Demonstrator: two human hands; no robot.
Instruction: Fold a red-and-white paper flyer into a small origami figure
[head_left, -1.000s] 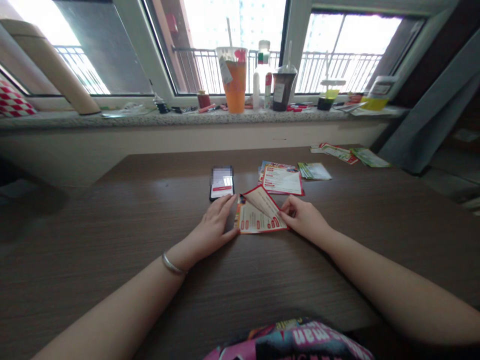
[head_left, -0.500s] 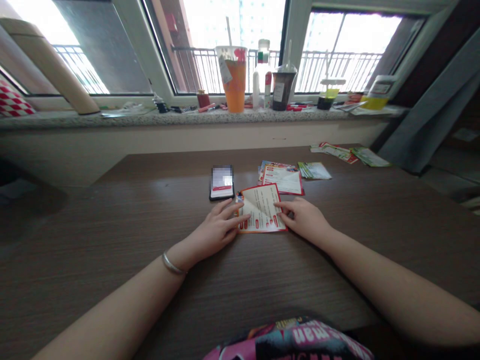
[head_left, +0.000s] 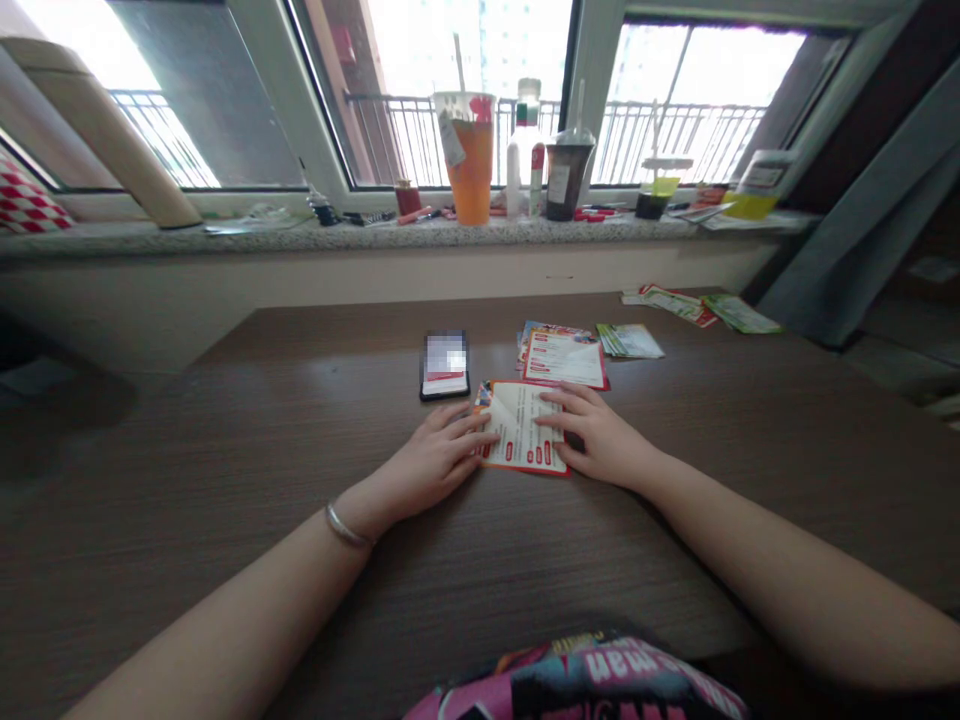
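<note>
A cream printed card (head_left: 517,428) with a red-orange border lies on the brown table, turned so its text runs sideways. My left hand (head_left: 442,448) rests on its left edge, fingers apart. Over the right edge lie the spread fingers of my right hand (head_left: 596,432). Both hands are open and touch the card, covering parts of its sides. Just beyond it is a small stack of similar red-edged cards (head_left: 566,358). A phone (head_left: 445,365) with a lit, blurred screen lies beyond my left hand.
Green-edged cards (head_left: 630,341) lie right of the stack, and more cards (head_left: 679,304) sit at the far right. Along the windowsill (head_left: 360,235) stand an orange drink cup (head_left: 471,170), a dark drink cup (head_left: 568,180), bottles and pens. A beige tube (head_left: 112,140) leans at the left.
The card has turned slightly clockwise and its top edge has come nearer me. My right fingers have gone from pinching its right edge to lying spread on it. My left hand has barely moved.
</note>
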